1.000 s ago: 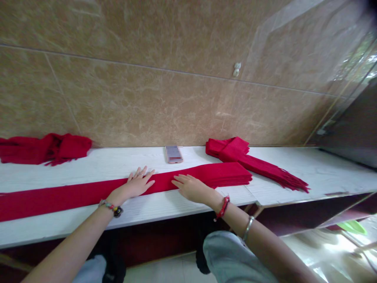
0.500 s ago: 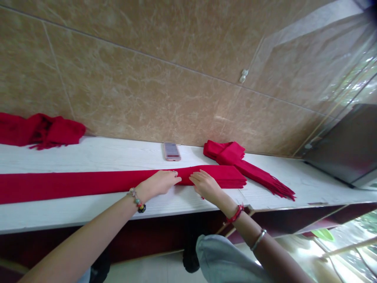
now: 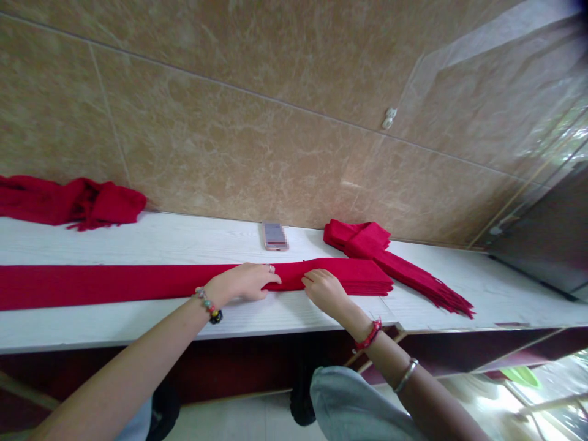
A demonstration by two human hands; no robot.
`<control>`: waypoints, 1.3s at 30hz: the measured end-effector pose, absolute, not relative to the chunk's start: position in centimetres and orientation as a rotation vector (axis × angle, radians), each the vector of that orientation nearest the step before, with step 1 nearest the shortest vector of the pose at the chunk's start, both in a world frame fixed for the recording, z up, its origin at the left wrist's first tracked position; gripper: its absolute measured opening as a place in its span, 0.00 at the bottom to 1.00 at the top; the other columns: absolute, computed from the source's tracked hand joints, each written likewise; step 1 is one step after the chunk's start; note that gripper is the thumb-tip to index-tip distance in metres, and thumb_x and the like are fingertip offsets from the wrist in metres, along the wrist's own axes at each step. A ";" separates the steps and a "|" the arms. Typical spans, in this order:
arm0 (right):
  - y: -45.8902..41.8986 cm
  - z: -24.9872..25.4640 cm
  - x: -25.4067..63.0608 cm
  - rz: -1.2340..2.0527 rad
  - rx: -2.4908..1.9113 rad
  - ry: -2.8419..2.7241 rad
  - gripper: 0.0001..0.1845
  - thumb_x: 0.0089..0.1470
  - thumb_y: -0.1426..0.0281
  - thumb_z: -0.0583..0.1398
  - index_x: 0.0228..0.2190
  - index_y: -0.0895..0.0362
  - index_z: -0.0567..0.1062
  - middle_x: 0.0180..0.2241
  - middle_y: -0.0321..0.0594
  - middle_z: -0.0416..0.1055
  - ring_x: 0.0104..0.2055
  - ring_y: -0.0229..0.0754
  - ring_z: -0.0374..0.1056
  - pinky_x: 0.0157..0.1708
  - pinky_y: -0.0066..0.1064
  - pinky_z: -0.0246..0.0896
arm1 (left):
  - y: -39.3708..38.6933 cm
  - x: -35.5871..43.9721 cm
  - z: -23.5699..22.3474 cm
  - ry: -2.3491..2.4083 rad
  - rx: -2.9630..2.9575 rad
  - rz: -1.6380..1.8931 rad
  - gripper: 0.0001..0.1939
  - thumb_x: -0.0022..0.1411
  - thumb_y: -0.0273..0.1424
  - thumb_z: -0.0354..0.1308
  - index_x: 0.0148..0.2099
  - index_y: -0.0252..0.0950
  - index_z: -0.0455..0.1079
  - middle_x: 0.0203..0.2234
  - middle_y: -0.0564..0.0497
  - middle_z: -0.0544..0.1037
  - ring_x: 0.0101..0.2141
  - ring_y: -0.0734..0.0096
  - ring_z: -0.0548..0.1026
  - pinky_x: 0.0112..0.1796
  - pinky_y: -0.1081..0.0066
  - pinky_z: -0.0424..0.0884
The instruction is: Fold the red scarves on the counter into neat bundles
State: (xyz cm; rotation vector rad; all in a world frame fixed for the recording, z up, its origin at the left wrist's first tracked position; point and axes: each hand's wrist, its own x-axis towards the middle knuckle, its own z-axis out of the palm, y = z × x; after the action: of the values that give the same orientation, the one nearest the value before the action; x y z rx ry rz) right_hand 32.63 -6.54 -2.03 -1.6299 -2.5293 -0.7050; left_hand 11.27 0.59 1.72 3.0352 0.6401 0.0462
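A long red scarf (image 3: 114, 285) lies stretched along the white counter, its right part folded into several stacked layers. My left hand (image 3: 245, 282) rests on the scarf left of the layers, with thumb and fingers apart. Just right of it, my right hand (image 3: 325, 291) has its fingers bent and bunched on the scarf's near side, by the start of the layers; its fingertips are partly hidden. Behind the folded end lies a second red scarf (image 3: 358, 237), folded and crossed over itself, its fringed end pointing right.
A crumpled red scarf (image 3: 105, 205) lies at the back left against the tiled wall (image 3: 239, 147). A phone (image 3: 275, 236) lies on the white counter (image 3: 206, 239) behind my hands. A dark grey box-like object (image 3: 546, 233) stands at the far right. Open shelves run below the counter's front edge.
My right hand's fingers have curled in from lying flatter on the scarf. My left hand's fingers have spread a little. The view has shifted slightly; the scarves lie as before.
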 end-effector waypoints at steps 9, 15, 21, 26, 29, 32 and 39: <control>-6.6 -0.6 26.4 -0.519 -1.470 -2.638 0.09 0.53 0.72 0.55 0.37 0.61 0.71 0.36 0.46 0.71 0.39 0.43 0.66 0.41 0.32 0.58 | 3.4 4.3 1.8 1.227 2.814 -0.217 0.23 0.59 0.30 0.46 0.57 0.34 0.60 0.52 0.41 0.66 0.49 0.62 0.66 0.49 0.69 0.59; -5.9 -0.5 23.4 -0.507 -1.403 -2.792 0.10 0.53 0.80 0.53 0.35 0.63 0.72 0.34 0.47 0.72 0.37 0.43 0.68 0.37 0.30 0.62 | 0.9 1.7 0.7 1.633 2.519 -0.264 0.32 0.59 0.48 0.43 0.63 0.45 0.47 0.61 0.41 0.49 0.59 0.49 0.48 0.51 0.49 0.50; -5.8 -1.0 24.0 -0.548 -1.317 -2.796 0.14 0.53 0.83 0.51 0.40 0.62 0.71 0.40 0.47 0.71 0.39 0.40 0.68 0.36 0.28 0.63 | 1.0 -0.8 -0.4 1.501 2.502 -0.254 0.29 0.63 0.46 0.35 0.64 0.45 0.40 0.62 0.44 0.35 0.61 0.53 0.37 0.52 0.47 0.45; -5.6 -0.8 23.0 -0.655 -1.263 -2.761 0.13 0.54 0.79 0.53 0.42 0.62 0.69 0.37 0.45 0.72 0.37 0.42 0.68 0.32 0.29 0.62 | 2.3 -0.9 -0.8 1.492 2.549 -0.234 0.27 0.64 0.40 0.37 0.64 0.41 0.44 0.62 0.39 0.41 0.60 0.52 0.41 0.51 0.47 0.47; -5.1 -0.8 21.7 -0.732 -1.186 -2.770 0.11 0.54 0.79 0.53 0.40 0.63 0.70 0.34 0.44 0.72 0.35 0.43 0.67 0.32 0.32 0.61 | 3.2 0.2 -0.3 1.350 2.651 -0.189 0.26 0.63 0.37 0.41 0.62 0.39 0.49 0.61 0.41 0.48 0.60 0.56 0.44 0.53 0.51 0.47; -4.6 -1.1 20.8 -0.768 -1.139 -2.739 0.09 0.54 0.79 0.53 0.37 0.63 0.71 0.31 0.44 0.72 0.33 0.42 0.67 0.32 0.32 0.59 | 4.6 1.6 0.3 1.154 2.787 -0.049 0.22 0.61 0.33 0.44 0.58 0.38 0.57 0.57 0.42 0.60 0.57 0.61 0.55 0.53 0.58 0.50; -4.3 -0.8 20.0 -0.724 -1.014 -2.738 0.10 0.56 0.78 0.50 0.38 0.61 0.69 0.28 0.40 0.70 0.31 0.39 0.66 0.30 0.29 0.58 | 8.1 3.5 1.2 1.127 2.671 -0.040 0.17 0.52 0.34 0.53 0.45 0.35 0.68 0.31 0.50 0.74 0.31 0.69 0.70 0.32 0.74 0.63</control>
State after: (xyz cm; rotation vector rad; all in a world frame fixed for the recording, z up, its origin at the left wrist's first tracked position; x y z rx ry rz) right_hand 20.03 -4.25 -0.78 -1.0143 -2.7384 -0.7241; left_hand 3.52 8.07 1.15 2.6707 1.1268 -0.0405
